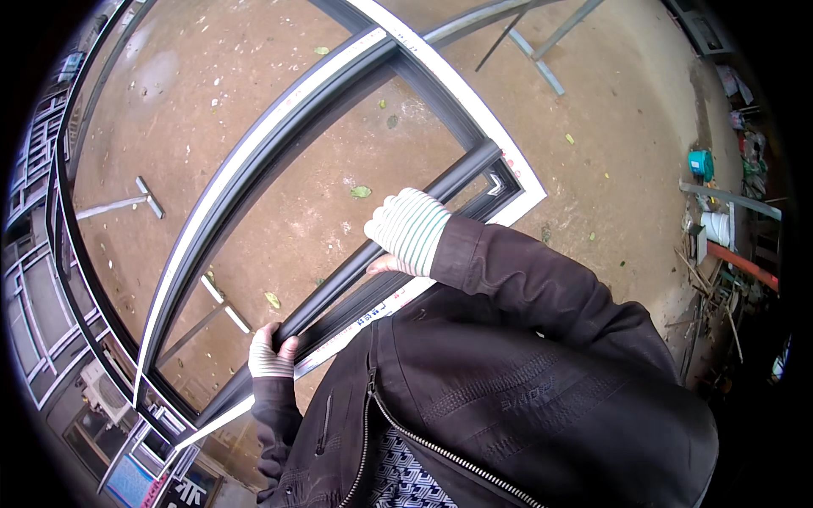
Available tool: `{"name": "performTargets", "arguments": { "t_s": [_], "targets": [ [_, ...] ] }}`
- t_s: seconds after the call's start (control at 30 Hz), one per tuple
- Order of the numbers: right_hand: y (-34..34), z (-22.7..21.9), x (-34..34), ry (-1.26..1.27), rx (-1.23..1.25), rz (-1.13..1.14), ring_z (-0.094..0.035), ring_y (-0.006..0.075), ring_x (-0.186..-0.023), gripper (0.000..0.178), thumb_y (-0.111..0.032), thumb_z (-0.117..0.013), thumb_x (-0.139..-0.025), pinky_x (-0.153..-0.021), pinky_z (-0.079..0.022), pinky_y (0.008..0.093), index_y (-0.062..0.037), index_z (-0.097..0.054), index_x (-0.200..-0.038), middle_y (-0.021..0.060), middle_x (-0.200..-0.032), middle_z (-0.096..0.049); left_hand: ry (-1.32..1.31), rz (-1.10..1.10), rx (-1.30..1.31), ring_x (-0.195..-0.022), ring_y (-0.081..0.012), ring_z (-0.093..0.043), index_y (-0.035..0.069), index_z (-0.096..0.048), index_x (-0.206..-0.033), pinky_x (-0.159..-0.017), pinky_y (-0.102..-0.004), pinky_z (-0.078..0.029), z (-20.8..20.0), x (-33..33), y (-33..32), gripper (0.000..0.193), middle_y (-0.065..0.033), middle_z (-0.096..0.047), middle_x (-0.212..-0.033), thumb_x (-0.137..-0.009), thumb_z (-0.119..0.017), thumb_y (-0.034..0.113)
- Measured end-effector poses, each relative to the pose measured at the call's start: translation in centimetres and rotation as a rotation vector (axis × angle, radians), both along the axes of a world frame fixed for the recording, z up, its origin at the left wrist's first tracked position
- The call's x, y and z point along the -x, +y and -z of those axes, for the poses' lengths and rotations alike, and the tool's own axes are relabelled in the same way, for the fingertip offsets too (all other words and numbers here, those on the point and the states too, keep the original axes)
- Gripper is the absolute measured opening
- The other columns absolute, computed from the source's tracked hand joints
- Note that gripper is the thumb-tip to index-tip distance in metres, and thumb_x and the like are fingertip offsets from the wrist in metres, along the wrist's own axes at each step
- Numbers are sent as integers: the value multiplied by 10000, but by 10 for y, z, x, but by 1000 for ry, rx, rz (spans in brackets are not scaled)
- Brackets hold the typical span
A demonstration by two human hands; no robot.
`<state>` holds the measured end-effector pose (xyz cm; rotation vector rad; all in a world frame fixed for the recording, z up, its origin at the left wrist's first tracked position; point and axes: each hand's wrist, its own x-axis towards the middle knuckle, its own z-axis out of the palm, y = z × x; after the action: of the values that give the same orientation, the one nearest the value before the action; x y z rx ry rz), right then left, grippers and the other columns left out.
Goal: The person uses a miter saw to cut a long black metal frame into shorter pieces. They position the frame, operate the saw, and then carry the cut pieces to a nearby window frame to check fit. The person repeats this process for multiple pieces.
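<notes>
A long dark metal bar [329, 289] lies slantwise inside a large window frame [522, 176], close along its near side. The frame has dark inner channels and white film on its outer faces. My right hand [411, 227], in a white glove with thin green stripes and bare fingertips, wraps over the bar right of its middle. Further down the bar to the left, my left hand [273, 352] grips it, thumb on the near side. The bar's far right end rests at or just over the frame's right side member; I cannot tell whether it is seated.
Metal stand legs [224, 306] show on the brown floor beneath the frame, with more at the upper right. Other frames [38, 313] stack along the left. A teal bucket [700, 164], a white bucket [716, 227] and scattered sticks lie at the right. Leaves dot the floor.
</notes>
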<state>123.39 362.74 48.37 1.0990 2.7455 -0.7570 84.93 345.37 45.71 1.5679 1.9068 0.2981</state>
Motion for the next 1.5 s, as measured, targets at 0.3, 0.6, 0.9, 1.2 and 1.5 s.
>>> {"name": "performTargets", "arguments": {
  "t_s": [0.3,0.6,0.9,1.2,1.5],
  "targets": [
    [20,-16,5,192,-264,142,-651,317,-813,494,-382,-915,-668,-798,-501,434,-65,-696,-976,114,-824,-683,222,199,-193,-920,-370,-689,45,-701,-1075,-832,-442,-547,-59,-7,68,448,-163,-715,-940,-816,-806,395],
    [-2,-4,-5,215,-309,188,-648,351,-910,505,-286,-895,-682,-852,-499,444,-49,-658,-1059,142,-950,-692,232,285,-74,-934,-335,-694,93,-698,-1084,-843,-439,-542,-45,-3,79,453,-126,-709,-933,-845,-750,474],
    [-22,10,-21,282,-330,268,-643,352,-930,518,-282,-889,-690,-861,-498,460,-56,-640,-1084,140,-990,-685,228,345,-182,-891,-348,-689,66,-708,-1066,-808,-451,-533,-49,-6,88,507,-115,-705,-904,-806,-753,499],
    [-30,29,-29,277,-359,344,-638,361,-927,515,-268,-883,-716,-853,-493,465,-56,-634,-1113,154,-988,-674,244,397,-213,-875,-348,-684,86,-708,-1024,-811,-454,-524,-30,-10,113,497,-108,-701,-870,-795,-759,524],
    [-10,14,-40,152,-287,437,-652,366,-950,514,-347,-882,-722,-875,-503,466,-45,-674,-1083,158,-987,-697,220,399,-275,-902,-358,-673,88,-704,-1064,-850,-454,-518,-16,-33,139,455,-124,-700,-923,-793,-791,443]
  ]
}}
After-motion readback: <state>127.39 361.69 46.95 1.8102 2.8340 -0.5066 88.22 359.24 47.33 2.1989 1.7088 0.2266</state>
